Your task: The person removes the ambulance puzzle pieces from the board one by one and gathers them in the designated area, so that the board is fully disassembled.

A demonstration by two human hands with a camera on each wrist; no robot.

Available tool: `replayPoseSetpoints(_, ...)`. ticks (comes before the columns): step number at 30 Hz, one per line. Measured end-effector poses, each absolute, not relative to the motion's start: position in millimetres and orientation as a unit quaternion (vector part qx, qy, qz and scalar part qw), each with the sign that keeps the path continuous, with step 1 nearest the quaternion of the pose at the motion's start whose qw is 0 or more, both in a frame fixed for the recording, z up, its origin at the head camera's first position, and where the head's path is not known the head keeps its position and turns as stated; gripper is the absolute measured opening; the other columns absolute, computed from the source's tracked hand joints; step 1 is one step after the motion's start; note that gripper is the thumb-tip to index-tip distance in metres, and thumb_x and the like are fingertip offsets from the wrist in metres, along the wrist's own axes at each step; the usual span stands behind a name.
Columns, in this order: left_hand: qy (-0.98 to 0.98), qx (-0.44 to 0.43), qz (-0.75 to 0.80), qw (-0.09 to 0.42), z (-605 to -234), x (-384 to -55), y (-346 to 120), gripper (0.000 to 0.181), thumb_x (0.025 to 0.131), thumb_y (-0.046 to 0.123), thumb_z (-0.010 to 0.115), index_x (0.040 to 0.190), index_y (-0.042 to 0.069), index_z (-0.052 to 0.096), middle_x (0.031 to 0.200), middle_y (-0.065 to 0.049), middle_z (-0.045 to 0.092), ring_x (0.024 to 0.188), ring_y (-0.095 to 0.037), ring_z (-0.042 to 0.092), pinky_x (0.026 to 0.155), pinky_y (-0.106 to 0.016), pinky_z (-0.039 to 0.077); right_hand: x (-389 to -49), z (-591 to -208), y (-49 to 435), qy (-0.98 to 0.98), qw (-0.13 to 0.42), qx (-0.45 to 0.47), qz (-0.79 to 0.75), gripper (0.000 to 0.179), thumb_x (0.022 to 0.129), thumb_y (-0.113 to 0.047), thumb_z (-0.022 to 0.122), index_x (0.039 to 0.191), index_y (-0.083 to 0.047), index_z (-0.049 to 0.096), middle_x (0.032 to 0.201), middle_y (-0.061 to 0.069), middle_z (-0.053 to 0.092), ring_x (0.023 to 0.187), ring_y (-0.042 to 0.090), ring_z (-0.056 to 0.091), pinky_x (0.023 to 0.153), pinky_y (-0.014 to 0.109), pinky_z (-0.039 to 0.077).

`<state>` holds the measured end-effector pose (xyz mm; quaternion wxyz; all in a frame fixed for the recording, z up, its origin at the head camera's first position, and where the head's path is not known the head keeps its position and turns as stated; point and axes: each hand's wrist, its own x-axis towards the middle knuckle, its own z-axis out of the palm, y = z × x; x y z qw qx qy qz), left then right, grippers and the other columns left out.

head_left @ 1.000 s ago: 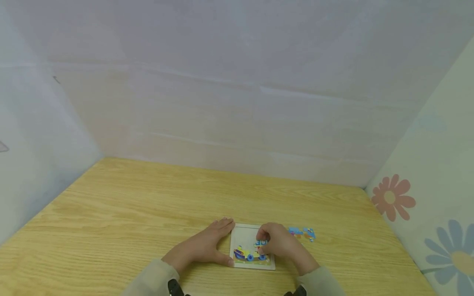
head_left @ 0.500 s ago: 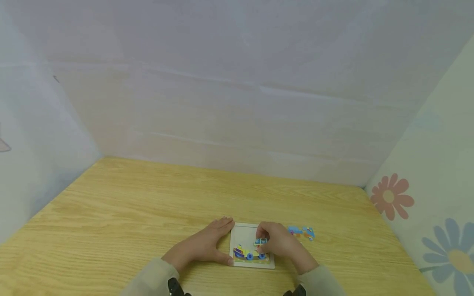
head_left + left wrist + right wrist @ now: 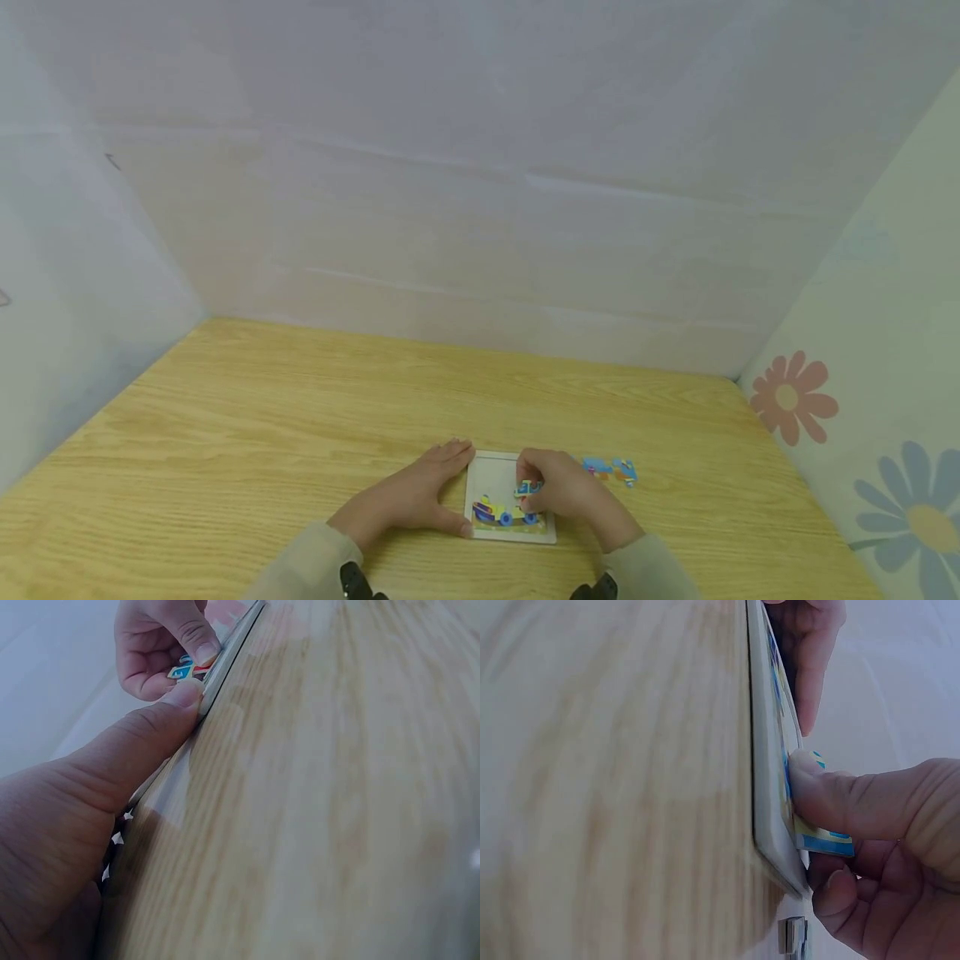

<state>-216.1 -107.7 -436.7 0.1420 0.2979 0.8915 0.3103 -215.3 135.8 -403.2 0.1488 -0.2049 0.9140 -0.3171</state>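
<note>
A white-framed puzzle board [image 3: 491, 469] lies on the wooden table, its lower part filled with pieces picturing a yellow and blue vehicle [image 3: 498, 515]. My left hand [image 3: 420, 496] rests at the board's left side with fingers spread, the thumb at the lower left corner and the fingertips at the upper left. Over the board's right half, my right hand [image 3: 557, 485] pinches a puzzle piece [image 3: 826, 838] with blue windows between thumb and fingers. In the right wrist view the piece stands tilted up from the board, the thumb [image 3: 817, 787] close against the board's face.
Loose puzzle pieces [image 3: 611, 471] lie on the table just right of the board, behind the right hand. The wooden table [image 3: 315, 400] stretches out to a pale back wall [image 3: 480, 208] and side walls, the right one printed with flowers [image 3: 795, 397].
The right hand keeps its pinch on the puzzle piece and shifts only slightly, the piece's angle changing a little. The left hand stays in place at the board's edge.
</note>
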Motion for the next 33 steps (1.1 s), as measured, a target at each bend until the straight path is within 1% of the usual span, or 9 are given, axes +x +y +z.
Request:
replayPoseSetpoints(11,0.891,0.299,0.312,0.139,-438.8,-216.5,-108.5,0.106,0.067,0.059,0.072,0.146,0.005,0.025,0.154,-0.011,0.019,0.142,-0.031,0.011,0.114,-0.05,0.012,-215.4,-404.5,136.1,0.909,0.138,-0.221,-0.325,0.027,0.069,-0.003,0.078,0.08,-0.011,0.054,0.075,-0.002,0.054,0.071,0.014,0.047,0.062,0.027,0.042)
replayPoseSetpoints(18,0.89,0.302,0.313,0.137,-440.8,-215.8,-108.7,0.106,0.068,0.059,0.072,0.146,0.005,0.025,0.154,-0.01,0.019,0.142,-0.031,0.011,0.114,-0.051,0.013,-216.4,-409.9,141.0,0.91,0.134,-0.218,-0.327,0.026,0.07,-0.006,0.077,0.08,-0.014,0.055,0.073,-0.006,0.054,0.07,0.012,0.047,0.062,0.025,0.042)
replayPoseSetpoints(25,0.891,0.302,0.31,0.137,-441.2,-215.8,-108.6,0.106,0.067,0.059,0.072,0.146,0.006,0.026,0.154,-0.01,0.019,0.142,-0.03,0.011,0.114,-0.05,0.013,-215.3,-411.1,142.6,0.905,0.129,-0.228,-0.335,0.026,0.071,-0.005,0.077,0.078,-0.014,0.054,0.066,-0.008,0.048,0.063,0.009,0.044,0.055,0.021,0.038)
replayPoseSetpoints(33,0.892,0.299,0.31,0.137,-440.7,-216.0,-108.6,0.106,0.067,0.059,0.072,0.146,0.005,0.026,0.154,-0.01,0.02,0.142,-0.03,0.012,0.115,-0.049,0.012,-214.5,-409.8,142.3,0.902,0.126,-0.24,-0.337,0.024,0.072,-0.004,0.076,0.077,-0.012,0.054,0.062,-0.009,0.045,0.058,0.006,0.041,0.051,0.019,0.035)
